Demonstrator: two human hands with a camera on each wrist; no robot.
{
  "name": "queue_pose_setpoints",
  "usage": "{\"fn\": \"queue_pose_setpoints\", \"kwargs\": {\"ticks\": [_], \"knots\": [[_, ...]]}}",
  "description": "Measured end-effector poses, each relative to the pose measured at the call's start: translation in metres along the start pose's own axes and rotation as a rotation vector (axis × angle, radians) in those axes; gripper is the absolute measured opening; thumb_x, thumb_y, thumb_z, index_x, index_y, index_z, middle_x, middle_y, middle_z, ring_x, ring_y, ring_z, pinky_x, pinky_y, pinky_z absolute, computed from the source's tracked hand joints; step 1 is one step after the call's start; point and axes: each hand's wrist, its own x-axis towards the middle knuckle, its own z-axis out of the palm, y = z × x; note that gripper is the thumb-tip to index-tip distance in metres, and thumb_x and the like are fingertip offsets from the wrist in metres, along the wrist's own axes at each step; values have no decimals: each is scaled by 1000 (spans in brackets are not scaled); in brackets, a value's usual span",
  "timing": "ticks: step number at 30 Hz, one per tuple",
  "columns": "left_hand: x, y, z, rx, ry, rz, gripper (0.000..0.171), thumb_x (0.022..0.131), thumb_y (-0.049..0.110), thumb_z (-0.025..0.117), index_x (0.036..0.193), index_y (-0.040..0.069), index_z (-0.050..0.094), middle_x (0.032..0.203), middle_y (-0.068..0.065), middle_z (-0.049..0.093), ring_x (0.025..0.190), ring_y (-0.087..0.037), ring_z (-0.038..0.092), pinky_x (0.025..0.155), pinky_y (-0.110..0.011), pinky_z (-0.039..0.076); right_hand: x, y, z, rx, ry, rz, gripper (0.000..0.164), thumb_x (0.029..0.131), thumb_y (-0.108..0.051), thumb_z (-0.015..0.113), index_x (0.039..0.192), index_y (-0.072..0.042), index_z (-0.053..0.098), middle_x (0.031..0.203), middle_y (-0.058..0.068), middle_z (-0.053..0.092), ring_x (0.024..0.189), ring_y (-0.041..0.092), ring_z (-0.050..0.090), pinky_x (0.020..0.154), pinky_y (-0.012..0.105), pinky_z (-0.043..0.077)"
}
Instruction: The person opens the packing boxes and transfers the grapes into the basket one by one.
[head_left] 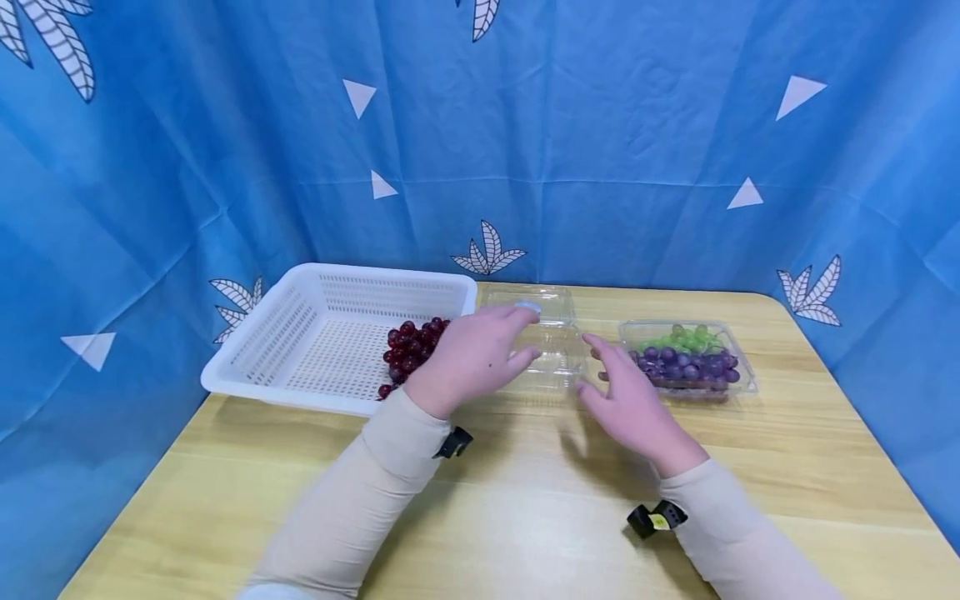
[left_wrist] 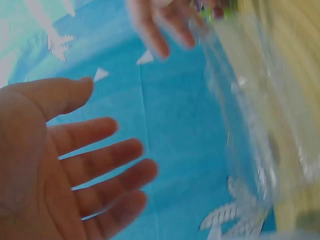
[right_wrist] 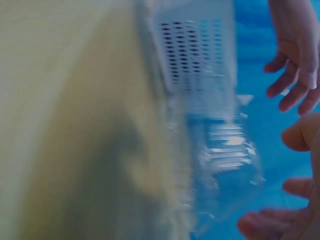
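Observation:
In the head view a clear plastic clamshell box [head_left: 546, 379] stands on the table with its lid [head_left: 551, 304] tipped back behind it. My left hand [head_left: 480, 354] hovers over the box's left side, fingers spread, as the left wrist view also shows. To the right of the box is my right hand [head_left: 626, 400], its fingers loosely extended and holding nothing. A bunch of dark red grapes [head_left: 411, 354] lies in the white basket [head_left: 300, 392], partly hidden by the left hand. Beyond the right hand sits a second clear box [head_left: 746, 383] with purple grapes [head_left: 686, 367] and green grapes [head_left: 686, 339].
The light wooden table [head_left: 517, 517] ends at a blue curtain [head_left: 637, 142] with leaf and triangle prints, which hangs along the back and both sides. The basket stands at the back left, close to the curtain.

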Motion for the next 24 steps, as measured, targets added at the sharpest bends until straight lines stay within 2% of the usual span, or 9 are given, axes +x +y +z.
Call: {"fn": "queue_pose_setpoints", "kwargs": {"ticks": [4, 7, 10, 13, 17, 21, 24], "knots": [[11, 23, 14, -40, 78, 35, 53, 101, 45, 58, 146, 18, 51, 144, 0, 56, 131, -20, 53, 106, -40, 45, 3, 2, -23, 43, 86, -44, 53, 101, -23, 60, 151, -11, 46, 144, 18, 51, 119, 40, 56, 97, 59, 48], [21, 40, 27, -62, 118, 60, 53, 100, 43, 60, 146, 19, 51, 142, 0, 57, 131, -19, 52, 107, -39, 45, 5, 8, -43, 4, 164, -46, 42, 101, -22, 58, 141, -8, 57, 139, 16, 55, 119, 40, 56, 98, 61, 44], [31, 51, 39, -51, 150, 93, 51, 100, 42, 60, 145, 18, 52, 139, 0, 58, 129, -19, 53, 107, -38, 44, 5, 17, -62, -61, 201, -6, 40, 102, -26, 57, 137, -9, 60, 140, 17, 54, 125, 42, 50, 99, 65, 39], [42, 59, 51, -43, 175, 115, 50, 100, 41, 59, 144, 17, 53, 137, -1, 59, 126, -20, 53, 108, -36, 43, 5, 27, -80, -104, 187, 60, 48, 103, -32, 55, 144, -7, 54, 147, 23, 45, 133, 48, 41, 102, 70, 33], [54, 69, 68, -73, 184, 126, 49, 102, 40, 57, 144, 16, 53, 137, -3, 58, 126, -21, 53, 108, -36, 42, 0, 47, -97, -111, 163, 159, 62, 104, -38, 51, 154, -5, 38, 155, 30, 28, 138, 54, 31, 103, 75, 27], [63, 86, 80, -55, 108, 90, 53, 103, 45, 53, 149, 18, 49, 148, -4, 50, 136, -21, 45, 116, -37, 33, -10, 77, -104, -71, 207, 240, 69, 104, -40, 50, 161, -9, 24, 162, 28, 14, 142, 56, 21, 105, 77, 21], [71, 101, 88, -9, 45, 72, 58, 103, 50, 50, 153, 22, 43, 158, -3, 38, 145, -21, 34, 120, -38, 25, -18, 99, -108, -15, 227, 274, 71, 106, -39, 48, 164, -13, 15, 164, 27, 7, 144, 56, 16, 106, 77, 19]]}}
